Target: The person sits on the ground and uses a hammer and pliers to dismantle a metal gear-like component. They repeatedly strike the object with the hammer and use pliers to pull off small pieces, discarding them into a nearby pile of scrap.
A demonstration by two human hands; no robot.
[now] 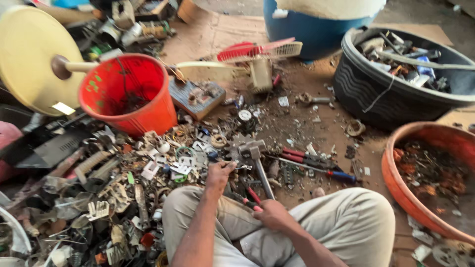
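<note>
A person sits on the ground with knees spread, seen from above. The left hand point(219, 174) pinches a small metal piece at the edge of a scrap pile point(123, 198) of broken plastic and wire. The right hand point(271, 213) rests between the legs, closed around red-handled pliers point(251, 198). Just ahead lies a hammer point(257, 160), with a red-handled cutter point(302, 157) and a blue-handled screwdriver point(326, 173) to its right. A red bucket point(129, 94) stands tilted at upper left. A black tub point(391, 94) of metal scrap sits at upper right, an orange basin point(420, 198) below it.
</note>
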